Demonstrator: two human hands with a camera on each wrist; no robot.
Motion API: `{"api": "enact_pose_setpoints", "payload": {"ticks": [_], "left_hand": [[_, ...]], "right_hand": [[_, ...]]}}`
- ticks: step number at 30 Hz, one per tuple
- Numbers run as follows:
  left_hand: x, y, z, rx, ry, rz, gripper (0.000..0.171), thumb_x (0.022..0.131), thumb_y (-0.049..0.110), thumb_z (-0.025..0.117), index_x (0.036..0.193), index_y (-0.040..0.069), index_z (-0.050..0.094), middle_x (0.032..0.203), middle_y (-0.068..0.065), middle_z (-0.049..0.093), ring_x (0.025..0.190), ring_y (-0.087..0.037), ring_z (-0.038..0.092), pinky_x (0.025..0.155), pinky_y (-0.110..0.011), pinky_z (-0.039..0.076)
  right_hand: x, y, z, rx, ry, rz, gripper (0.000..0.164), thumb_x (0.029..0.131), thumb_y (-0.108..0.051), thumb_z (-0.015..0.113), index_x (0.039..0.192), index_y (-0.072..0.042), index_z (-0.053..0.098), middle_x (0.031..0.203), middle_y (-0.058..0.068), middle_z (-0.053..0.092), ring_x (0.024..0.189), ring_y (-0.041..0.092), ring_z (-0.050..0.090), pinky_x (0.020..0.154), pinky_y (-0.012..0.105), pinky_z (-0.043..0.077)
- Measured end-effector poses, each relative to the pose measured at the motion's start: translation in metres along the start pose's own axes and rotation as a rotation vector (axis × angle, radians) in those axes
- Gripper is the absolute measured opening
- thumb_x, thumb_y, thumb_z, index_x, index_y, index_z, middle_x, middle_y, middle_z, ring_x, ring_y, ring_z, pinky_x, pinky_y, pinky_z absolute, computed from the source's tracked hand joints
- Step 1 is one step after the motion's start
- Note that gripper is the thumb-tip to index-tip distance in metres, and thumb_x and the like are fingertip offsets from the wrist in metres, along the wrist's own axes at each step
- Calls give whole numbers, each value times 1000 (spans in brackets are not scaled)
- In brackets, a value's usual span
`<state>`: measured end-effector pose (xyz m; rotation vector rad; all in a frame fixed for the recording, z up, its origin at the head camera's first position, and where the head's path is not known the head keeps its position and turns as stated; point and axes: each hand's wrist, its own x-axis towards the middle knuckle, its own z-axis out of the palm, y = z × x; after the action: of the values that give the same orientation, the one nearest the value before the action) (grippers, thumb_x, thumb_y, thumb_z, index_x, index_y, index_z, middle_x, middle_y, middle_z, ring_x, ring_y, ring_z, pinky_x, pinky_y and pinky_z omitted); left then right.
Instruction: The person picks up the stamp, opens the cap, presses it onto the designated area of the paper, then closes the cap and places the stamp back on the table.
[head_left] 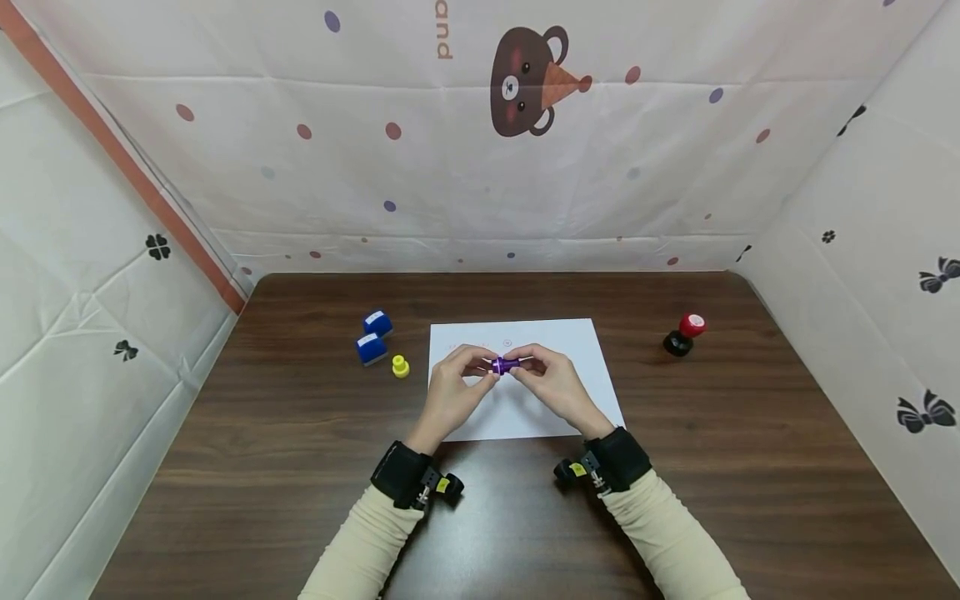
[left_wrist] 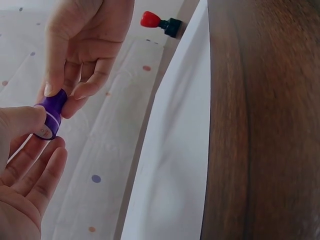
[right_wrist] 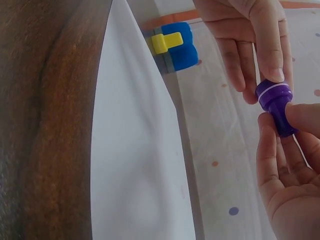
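1. Purple stamp (head_left: 505, 366): held in the air over the sheet of paper, lying roughly crosswise between the two hands; a pale ring circles its broad end, and a marked pale disc shows on that end's face.
2. Left hand (head_left: 459, 387): thumb and fingertips pinch the broad, ringed end.
3. Right hand (head_left: 558, 383): thumb and fingertips grasp the narrow end.
4. Sheet of paper (head_left: 528, 421): white, flat on the table, with small faint marks toward its far edge.
5. Yellow stamp (head_left: 401, 367): upright, just beyond the paper's left edge.
6. Two blue stamps (head_left: 371, 348): close together, left of the yellow one, each bearing a white label.
7. Red-and-black stamp (head_left: 678, 342): upright, well apart, to the paper's right.
8. Table (head_left: 300, 467): dark, wood-grained; a dotted white backdrop (head_left: 450, 167) with a printed bear rises behind.
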<state>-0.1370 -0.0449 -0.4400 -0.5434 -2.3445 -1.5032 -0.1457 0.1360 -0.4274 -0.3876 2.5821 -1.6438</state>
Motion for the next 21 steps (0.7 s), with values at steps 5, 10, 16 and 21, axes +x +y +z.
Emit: {"api": "enact_pose_setpoints", "payload": {"ticks": [5, 10, 16, 21], "left_hand": [[0, 0, -2, 17, -16, 4, 20, 79, 10, 71, 98, 12, 64, 96, 2, 63, 84, -6, 62, 76, -17, 52], [0, 0, -3, 13, 8, 29, 20, 79, 9, 72, 98, 11, 65, 96, 0, 63, 84, -7, 62, 75, -19, 53], [0, -3, -9, 0, 10, 32, 21, 79, 7, 70, 99, 10, 64, 97, -1, 64, 84, -9, 64, 76, -20, 54], [0, -13, -29, 60, 74, -47, 23, 78, 5, 71, 99, 12, 64, 96, 1, 63, 84, -9, 64, 76, -23, 55]], "right_hand": [[1, 0, 1, 1, 0, -13, 21, 84, -12, 66, 105, -9, 65, 104, 9, 66, 87, 19, 64, 79, 28, 55], [-4, -18, 2, -11, 30, -34, 21, 84, -4, 65, 105, -2, 64, 104, 13, 65, 92, 24, 64, 82, 31, 54], [-11, -37, -7, -14, 25, -24, 20, 86, -3, 62, 106, 1, 63, 105, 17, 64, 93, 26, 63, 80, 26, 54], [-6, -7, -29, -16, 76, 40, 21, 88, -10, 62, 108, -6, 65, 109, 13, 64, 90, 20, 60, 73, 20, 50]]}}
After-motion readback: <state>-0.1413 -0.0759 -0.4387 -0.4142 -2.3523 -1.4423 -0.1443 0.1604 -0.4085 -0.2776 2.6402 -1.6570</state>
